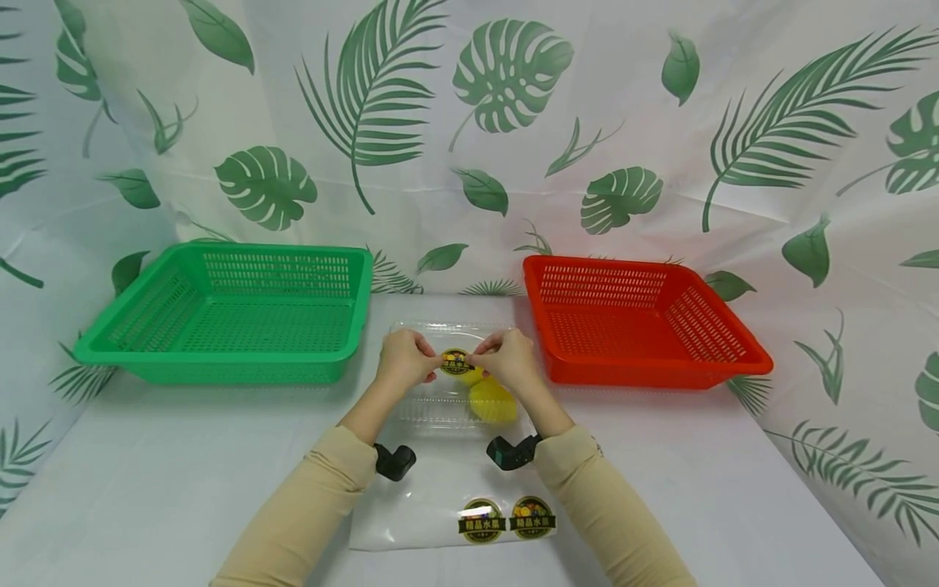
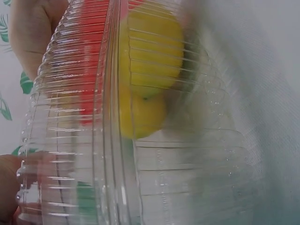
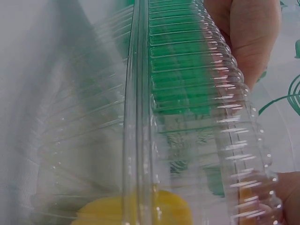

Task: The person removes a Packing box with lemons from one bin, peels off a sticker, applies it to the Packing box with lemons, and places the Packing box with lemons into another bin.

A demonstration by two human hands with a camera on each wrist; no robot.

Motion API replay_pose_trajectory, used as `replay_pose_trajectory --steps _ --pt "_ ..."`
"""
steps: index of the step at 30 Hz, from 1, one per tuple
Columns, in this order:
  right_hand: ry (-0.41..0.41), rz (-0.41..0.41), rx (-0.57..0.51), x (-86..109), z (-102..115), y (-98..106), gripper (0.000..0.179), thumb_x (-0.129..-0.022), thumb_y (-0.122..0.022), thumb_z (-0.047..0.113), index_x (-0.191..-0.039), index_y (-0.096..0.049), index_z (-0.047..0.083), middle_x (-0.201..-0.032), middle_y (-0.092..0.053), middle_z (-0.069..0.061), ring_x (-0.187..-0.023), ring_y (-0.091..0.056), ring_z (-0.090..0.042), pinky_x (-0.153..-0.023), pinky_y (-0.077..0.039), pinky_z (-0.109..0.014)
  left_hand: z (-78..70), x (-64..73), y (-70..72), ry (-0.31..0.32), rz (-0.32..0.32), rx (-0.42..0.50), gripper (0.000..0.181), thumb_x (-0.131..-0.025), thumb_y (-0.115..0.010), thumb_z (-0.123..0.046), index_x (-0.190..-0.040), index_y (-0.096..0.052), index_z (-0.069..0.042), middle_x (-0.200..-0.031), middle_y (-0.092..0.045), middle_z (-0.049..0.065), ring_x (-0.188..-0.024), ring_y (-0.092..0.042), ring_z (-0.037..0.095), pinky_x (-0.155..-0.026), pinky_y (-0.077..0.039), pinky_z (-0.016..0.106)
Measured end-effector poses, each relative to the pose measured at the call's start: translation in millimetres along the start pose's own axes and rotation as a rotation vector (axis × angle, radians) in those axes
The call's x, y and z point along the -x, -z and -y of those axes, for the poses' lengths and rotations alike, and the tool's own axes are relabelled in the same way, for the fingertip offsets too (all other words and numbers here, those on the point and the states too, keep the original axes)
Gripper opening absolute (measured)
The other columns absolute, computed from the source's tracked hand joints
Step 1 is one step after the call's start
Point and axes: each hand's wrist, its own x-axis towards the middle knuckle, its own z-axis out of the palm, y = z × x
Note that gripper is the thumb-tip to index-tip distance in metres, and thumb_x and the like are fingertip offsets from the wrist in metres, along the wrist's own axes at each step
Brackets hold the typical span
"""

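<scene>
A clear plastic clamshell box (image 1: 433, 414) with ribbed walls stands in the middle of the table, its lid down. Inside, toward the right, lie yellow fruits (image 1: 493, 399) that look like lemons; two (image 2: 152, 51) show through the wall in the left wrist view. Above the lid, my left hand (image 1: 405, 359) pinches the left edge of a black and gold oval sticker (image 1: 456, 361). My right hand (image 1: 511, 359) pinches its right edge with thumb and fingertip. Whether the sticker touches the lid, I cannot tell.
Behind the box to the left stands a green basket (image 1: 242, 367); a red basket (image 1: 653, 371) stands at the right. Nearer me, a glossy sheet (image 1: 411, 522) bears two more stickers (image 1: 482, 522). A leaf-patterned cloth (image 1: 513, 187) hangs behind.
</scene>
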Motion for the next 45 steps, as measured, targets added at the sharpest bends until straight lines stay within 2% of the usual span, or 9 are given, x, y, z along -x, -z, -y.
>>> replay_pose_trajectory --steps 5,9,17,24,29,31,34,41,45 --pt "0.011 0.004 -0.011 0.6 0 0 0.014 -0.077 -0.075 0.016 -0.079 -0.067 0.005 -0.073 -0.064 -0.007 -0.059 -0.059 -0.018 -0.057 -0.052 -0.023 0.5 0.7 1.7 0.001 0.016 0.028 0.013 -0.077 -0.070 -0.004 -0.074 -0.058 -0.001 -0.065 -0.062 0.010 -0.045 -0.057 0.010 -0.047 -0.050 0.021" --pt "0.040 0.010 -0.020 0.8 -1 0 0.012 -0.077 -0.074 0.014 -0.080 -0.068 0.004 -0.073 -0.065 -0.007 -0.059 -0.059 -0.018 -0.057 -0.053 -0.024 1.8 1.0 1.7 -0.033 0.028 0.038 0.010 -0.079 -0.067 -0.002 -0.080 -0.058 0.001 -0.065 -0.061 0.010 -0.045 -0.057 0.010 -0.047 -0.051 0.023" --pt "0.263 0.081 0.091 0.3 -9 1 0.013 -0.084 -0.065 0.013 -0.094 -0.073 0.008 -0.094 -0.067 -0.006 -0.078 -0.053 -0.018 -0.062 -0.046 -0.023 8.6 -0.1 0.6 -0.225 0.044 -0.081 0.017 -0.079 -0.065 -0.001 -0.095 -0.067 -0.003 -0.087 -0.064 0.010 -0.050 -0.060 0.011 -0.048 -0.049 0.022" --pt "0.403 0.184 0.091 4.1 -13 6 0.024 -0.087 -0.053 0.004 -0.103 -0.071 0.007 -0.109 -0.065 -0.007 -0.077 -0.055 -0.020 -0.059 -0.044 -0.022 11.1 1.6 2.5 -0.315 0.113 -0.163 0.022 -0.085 -0.062 -0.007 -0.106 -0.068 -0.009 -0.105 -0.066 0.007 -0.062 -0.062 0.014 -0.053 -0.050 0.023" --pt "0.479 0.217 0.163 6.4 -14 8 0.029 -0.088 -0.045 0.005 -0.100 -0.071 0.003 -0.112 -0.064 -0.007 -0.055 -0.043 -0.011 -0.047 -0.032 -0.019 14.1 2.9 4.5 -0.389 0.123 -0.232 0.025 -0.088 -0.060 -0.014 -0.112 -0.066 -0.009 -0.110 -0.065 0.004 -0.081 -0.062 0.017 -0.070 -0.052 0.028" --pt "0.482 0.216 0.173 7.7 -13 8 0.030 -0.087 -0.044 0.005 -0.099 -0.071 0.003 -0.111 -0.064 -0.007 -0.046 -0.027 -0.010 -0.042 -0.024 -0.021 14.8 4.0 5.5 -0.411 0.121 -0.242 0.025 -0.089 -0.059 -0.014 -0.112 -0.066 -0.008 -0.109 -0.065 0.005 -0.085 -0.062 0.019 -0.073 -0.051 0.030" --pt "0.475 0.204 0.167 8.6 -14 8 0.030 -0.087 -0.044 0.005 -0.096 -0.072 0.004 -0.109 -0.065 -0.007 -0.043 -0.022 -0.008 -0.041 -0.021 -0.021 15.3 5.6 7.4 -0.417 0.117 -0.222 0.022 -0.089 -0.058 -0.013 -0.109 -0.067 -0.007 -0.105 -0.066 0.006 -0.086 -0.061 0.020 -0.074 -0.051 0.032" --pt "0.436 0.180 0.157 9.6 -18 8 0.028 -0.088 -0.046 0.010 -0.089 -0.074 0.007 -0.101 -0.067 -0.008 -0.056 -0.037 -0.014 -0.046 -0.026 -0.023 19.0 6.3 9.5 -0.402 0.114 -0.211 0.019 -0.090 -0.058 -0.015 -0.103 -0.070 -0.008 -0.100 -0.067 0.006 -0.088 -0.061 0.021 -0.077 -0.050 0.034" --pt "0.433 0.155 0.133 10.0 -20 8 0.027 -0.087 -0.048 0.011 -0.087 -0.075 0.008 -0.096 -0.069 -0.007 -0.068 -0.052 -0.014 -0.050 -0.034 -0.023 20.3 6.6 9.6 -0.419 0.098 -0.195 0.018 -0.090 -0.058 -0.015 -0.100 -0.070 -0.007 -0.097 -0.068 0.006 -0.087 -0.062 0.021 -0.077 -0.051 0.033"
